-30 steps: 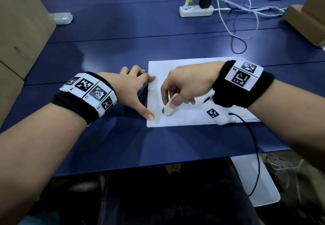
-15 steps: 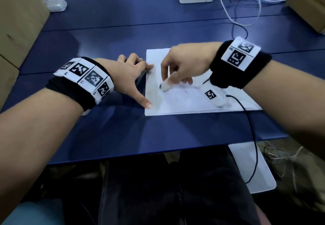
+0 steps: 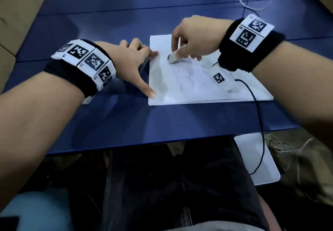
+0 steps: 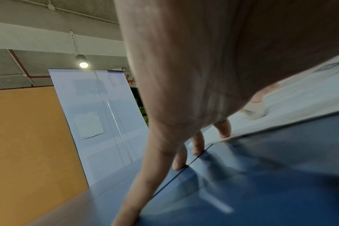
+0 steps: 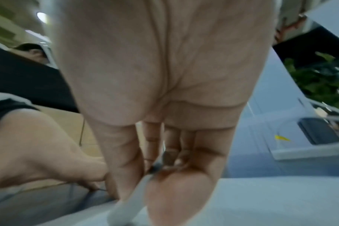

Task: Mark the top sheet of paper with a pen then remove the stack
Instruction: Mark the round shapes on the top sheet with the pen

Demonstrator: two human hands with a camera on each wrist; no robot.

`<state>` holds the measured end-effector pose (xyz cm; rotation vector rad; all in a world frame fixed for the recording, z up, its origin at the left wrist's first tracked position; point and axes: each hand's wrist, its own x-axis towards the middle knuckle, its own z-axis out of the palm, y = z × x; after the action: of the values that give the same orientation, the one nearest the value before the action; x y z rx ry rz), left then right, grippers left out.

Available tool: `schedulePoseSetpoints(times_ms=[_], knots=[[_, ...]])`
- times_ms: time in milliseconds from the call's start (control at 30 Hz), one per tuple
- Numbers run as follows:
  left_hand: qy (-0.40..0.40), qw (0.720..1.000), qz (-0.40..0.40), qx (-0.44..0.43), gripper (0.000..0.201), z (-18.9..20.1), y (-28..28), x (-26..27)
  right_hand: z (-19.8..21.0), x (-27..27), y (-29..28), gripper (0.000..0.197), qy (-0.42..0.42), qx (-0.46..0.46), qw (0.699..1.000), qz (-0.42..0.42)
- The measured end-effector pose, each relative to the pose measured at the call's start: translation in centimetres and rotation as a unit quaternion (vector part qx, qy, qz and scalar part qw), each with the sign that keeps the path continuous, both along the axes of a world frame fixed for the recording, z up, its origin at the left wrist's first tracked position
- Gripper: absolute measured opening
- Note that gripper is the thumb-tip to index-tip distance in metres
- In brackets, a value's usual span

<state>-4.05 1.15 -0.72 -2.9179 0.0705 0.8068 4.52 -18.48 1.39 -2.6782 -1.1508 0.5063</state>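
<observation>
— Pinched between the thumb and curled fingers of the right hand (image 3: 193, 37) was a stubby white pen (image 3: 175, 57), its dark tip set down on the top sheet of the thin stack of white paper (image 3: 207, 90).

— And the left hand (image 3: 132, 63)?

— It was spread flat with straight fingers, nothing gripped. Its thumb (image 3: 146, 89) was laid on the near left corner of the stack, its forefinger touched the stack's left edge farther back, and the other fingertips were planted on the dark blue tabletop (image 3: 162, 122) just beside the sheet, as was confirmed by the left wrist view.

— Where was the stack placed?

— It was laid flat on the tabletop, near the front edge, squarely before the person. Faint curved pen strokes (image 3: 185, 82) were seen on the top sheet, just below the pen tip.

— Anything under the right wrist?

— A white wrist-camera housing with a black square marker (image 3: 219, 78) was rested on the paper, and a black cable (image 3: 259, 122) was trailed from it over the table's front edge.

— And farther back?

— A white cord (image 3: 252, 5) was looped on the far right of the tabletop, and a brown board (image 3: 16, 23) was stood at the left.
</observation>
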Motion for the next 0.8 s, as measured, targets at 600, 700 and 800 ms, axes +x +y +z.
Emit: schedulePoseSetpoints(times_ms=[600,700,800], knots=[[0.005,1.000,0.000,-0.010,0.147,-0.2,0.0,0.1,-0.3,-2.1,0.4,0.010,0.116,-0.046,0.987,0.104],[0.007,1.000,-0.001,-0.003,0.146,0.0,-0.1,0.3,-0.2,-1.0,0.7,0.012,0.064,-0.031,0.995,0.075],[0.003,1.000,-0.004,0.004,0.145,0.0,0.0,0.2,-0.2,0.4,0.7,0.018,0.000,-0.011,1.000,0.016]])
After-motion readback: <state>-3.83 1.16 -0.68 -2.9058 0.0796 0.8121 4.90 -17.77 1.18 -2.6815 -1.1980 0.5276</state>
